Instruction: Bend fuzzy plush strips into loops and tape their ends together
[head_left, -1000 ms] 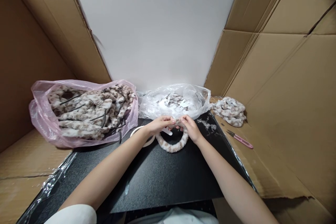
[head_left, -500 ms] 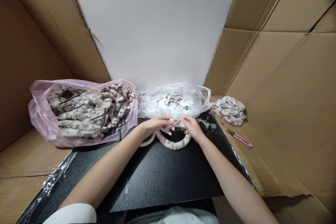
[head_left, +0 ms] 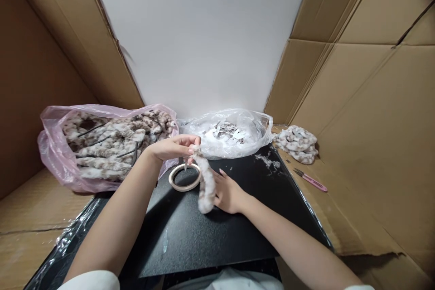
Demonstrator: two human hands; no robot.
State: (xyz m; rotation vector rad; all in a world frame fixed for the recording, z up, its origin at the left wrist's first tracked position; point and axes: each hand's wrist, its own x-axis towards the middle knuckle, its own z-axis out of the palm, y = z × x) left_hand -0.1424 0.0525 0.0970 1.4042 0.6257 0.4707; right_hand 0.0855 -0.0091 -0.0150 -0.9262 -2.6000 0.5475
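Note:
A fluffy white-and-brown band (head_left: 207, 186) hangs down over the black tabletop (head_left: 217, 235), its upper end pinched in the fingers of my left hand (head_left: 178, 147). My right hand (head_left: 229, 191) is beside the band's lower part, with its fingers apart and partly hidden behind the fur; whether it touches the band is unclear. Below my left hand lies a roll of cream tape (head_left: 172, 182) on the black surface.
A pink plastic bag (head_left: 54, 156) at the left holds many furry bands with dark cords. Behind my hands sits a clear bag (head_left: 251, 147) of pale strips. To the right are a pile of furry bands (head_left: 299, 142) and pink-handled snips (head_left: 314, 182). Cardboard walls flank the table.
My left hand has moved left and up with the band, which now hangs lengthwise instead of lying as a ring. My right hand has let go of the band's top and moved down and left.

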